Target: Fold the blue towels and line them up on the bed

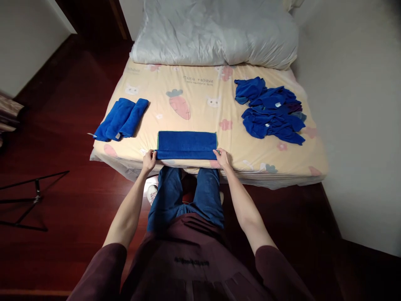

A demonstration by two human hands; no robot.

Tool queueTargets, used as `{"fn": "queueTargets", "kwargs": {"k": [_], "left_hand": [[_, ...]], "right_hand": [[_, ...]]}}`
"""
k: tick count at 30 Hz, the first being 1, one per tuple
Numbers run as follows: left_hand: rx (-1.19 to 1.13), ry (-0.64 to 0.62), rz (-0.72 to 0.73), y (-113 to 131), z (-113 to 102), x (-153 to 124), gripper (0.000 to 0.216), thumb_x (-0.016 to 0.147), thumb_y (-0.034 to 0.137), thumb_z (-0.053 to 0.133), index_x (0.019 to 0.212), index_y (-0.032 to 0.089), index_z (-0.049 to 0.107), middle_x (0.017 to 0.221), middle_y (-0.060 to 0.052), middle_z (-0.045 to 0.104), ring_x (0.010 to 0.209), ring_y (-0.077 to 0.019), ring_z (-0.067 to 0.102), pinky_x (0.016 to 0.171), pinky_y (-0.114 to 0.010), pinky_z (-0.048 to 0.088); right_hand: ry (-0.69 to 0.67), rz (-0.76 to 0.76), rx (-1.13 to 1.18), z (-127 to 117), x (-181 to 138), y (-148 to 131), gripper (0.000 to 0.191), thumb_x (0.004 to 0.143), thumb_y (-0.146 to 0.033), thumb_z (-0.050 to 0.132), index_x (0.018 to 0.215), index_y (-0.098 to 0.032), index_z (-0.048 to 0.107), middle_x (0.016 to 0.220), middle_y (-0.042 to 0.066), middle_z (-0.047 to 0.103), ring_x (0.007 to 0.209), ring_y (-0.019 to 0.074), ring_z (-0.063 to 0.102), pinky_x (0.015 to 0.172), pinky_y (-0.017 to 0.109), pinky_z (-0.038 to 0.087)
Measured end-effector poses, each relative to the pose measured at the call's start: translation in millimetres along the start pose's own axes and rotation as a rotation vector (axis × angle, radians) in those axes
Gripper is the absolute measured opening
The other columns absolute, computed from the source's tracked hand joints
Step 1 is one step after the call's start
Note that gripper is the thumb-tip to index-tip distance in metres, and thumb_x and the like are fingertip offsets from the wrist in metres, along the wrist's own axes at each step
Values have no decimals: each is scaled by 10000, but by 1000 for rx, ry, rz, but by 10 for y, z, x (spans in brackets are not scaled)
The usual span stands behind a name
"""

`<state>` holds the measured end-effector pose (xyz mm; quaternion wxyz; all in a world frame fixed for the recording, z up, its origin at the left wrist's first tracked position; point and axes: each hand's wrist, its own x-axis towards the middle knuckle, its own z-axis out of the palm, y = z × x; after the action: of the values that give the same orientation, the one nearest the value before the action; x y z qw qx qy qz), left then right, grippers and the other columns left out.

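From the head camera: gripping the blue towel at both near corners, left hand closed on the left one, right hand on the right. Fingers curled, though too small to tell how much cloth sits pinched. Lying flat at the near edge of the bed, just ahead of the knuckles, long axis running left to right between the hands, equally near to each. Well apart: folded towels leftward, loose heap of blue cloths rightward.
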<state>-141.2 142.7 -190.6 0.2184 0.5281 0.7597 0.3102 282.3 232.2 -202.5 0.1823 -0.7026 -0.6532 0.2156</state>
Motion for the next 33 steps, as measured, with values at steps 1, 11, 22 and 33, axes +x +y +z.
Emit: {"fn": "queueTargets", "kwargs": {"k": [1, 11, 22, 33], "left_hand": [[7, 0, 2, -2, 1, -4, 307, 968, 443, 411, 823, 216, 561, 703, -48, 606, 688, -217, 571, 672, -294, 394], [21, 28, 0, -17, 25, -49, 324, 972, 444, 403, 840, 200, 570, 742, -62, 612, 721, -222, 580, 699, -316, 403], [105, 38, -12, 74, -39, 71, 302, 885, 273, 573, 1131, 97, 582, 961, -159, 649, 980, -296, 620, 925, -411, 487], [386, -246, 688, 84, -372, -572, 542, 1003, 202, 337, 1541, 182, 399, 1634, -108, 325, 1539, -234, 240, 1260, -464, 207]], "right_hand": [[-9, -1, -7, -13, 5, 1, 395, 929, -568, 573, 1053, -244, 763, 806, 43, 715, 658, 169, 562, 567, 255, 288], [-27, 45, 16, -15, 31, 34, 381, 895, -554, 630, 986, -208, 759, 710, 27, 678, 624, 171, 564, 570, 266, 313], [-44, 115, -172, -275, 103, -190, 197, 843, -381, 723, 964, -226, 732, 953, 117, 765, 920, 275, 697, 793, 346, 492], [-15, -691, -179, -619, -690, 58, 561, 1005, -294, 393, 1553, -173, 398, 1569, 98, 452, 1463, 249, 412, 1220, 448, 339]]}}
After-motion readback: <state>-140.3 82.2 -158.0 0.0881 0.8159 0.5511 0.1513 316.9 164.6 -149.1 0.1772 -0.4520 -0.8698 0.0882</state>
